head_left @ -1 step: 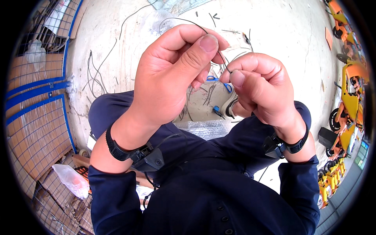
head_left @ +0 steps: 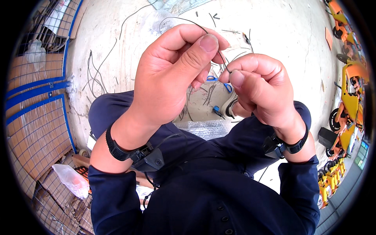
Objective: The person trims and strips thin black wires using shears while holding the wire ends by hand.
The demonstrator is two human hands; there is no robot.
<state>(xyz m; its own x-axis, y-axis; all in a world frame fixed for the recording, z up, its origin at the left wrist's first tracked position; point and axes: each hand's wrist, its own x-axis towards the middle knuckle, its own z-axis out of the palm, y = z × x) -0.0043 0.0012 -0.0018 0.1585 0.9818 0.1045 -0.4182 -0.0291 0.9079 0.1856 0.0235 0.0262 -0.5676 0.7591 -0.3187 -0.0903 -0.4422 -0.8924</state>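
A thin dark wire [head_left: 221, 58] runs between my two hands, above my crossed legs. My left hand [head_left: 168, 78] pinches it between thumb and forefinger, and its loose part arcs up and to the left beyond those fingers. My right hand [head_left: 262, 86] is closed, with thumb and bent forefinger pressed on the wire's lower end; the tip is hidden there. Below and between the hands, the blue handle loops of what look like scissors [head_left: 228, 88] lie on the floor. A small blue-and-black tool [head_left: 217, 111] rests nearer to me, beside short wire pieces.
Loose dark wires [head_left: 94, 74] lie on the pale floor [head_left: 301, 66] at left and ahead. Clear plastic wrap [head_left: 205, 129] lies between my legs. A blue-framed mesh fence [head_left: 64, 113] with cardboard stands at left. Yellow and orange wheeled machines [head_left: 348, 94] line the right side.
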